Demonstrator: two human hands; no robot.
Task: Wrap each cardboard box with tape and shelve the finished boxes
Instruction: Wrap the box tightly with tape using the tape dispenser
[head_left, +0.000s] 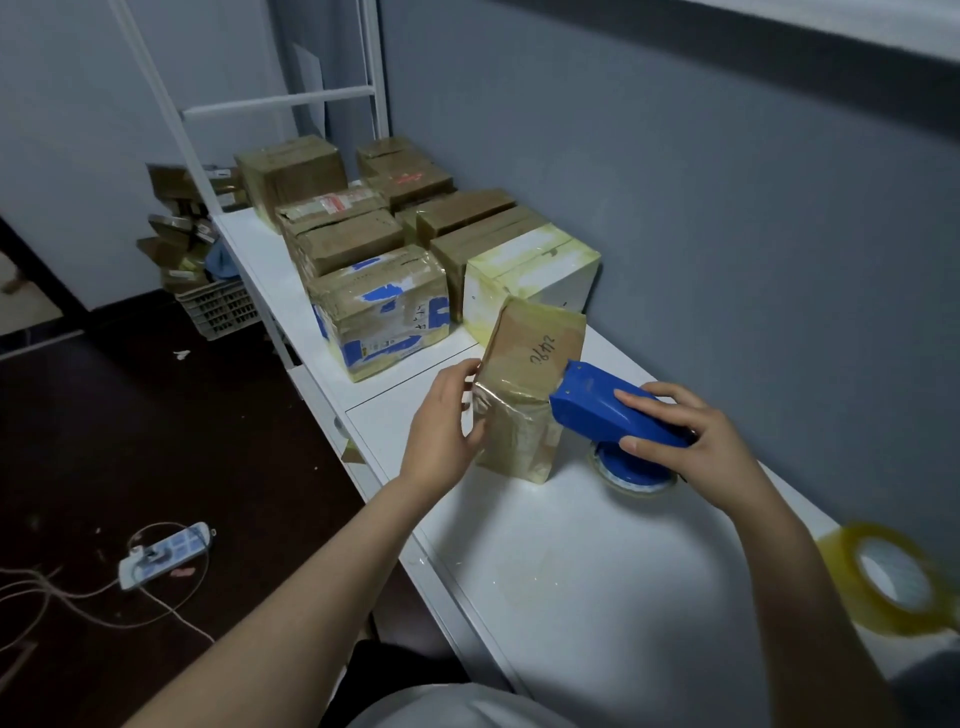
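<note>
One small box (524, 395), glossy with tape, stands upright on the white table (571, 561). The left hand (441, 421) grips its left side, fingers and thumb curled round the edge. The right hand (696, 441) is wrapped round a blue tape dispenser (597, 405), whose nose touches the box's right side. Other taped boxes (384, 306) crowd the table behind; a spare tape roll (883, 577) lies far right.

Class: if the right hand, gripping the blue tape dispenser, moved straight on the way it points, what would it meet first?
The small taped box the left hand steadies: the blue tape dispenser in the right hand seems to touch its side, though depth is unclear.
</note>
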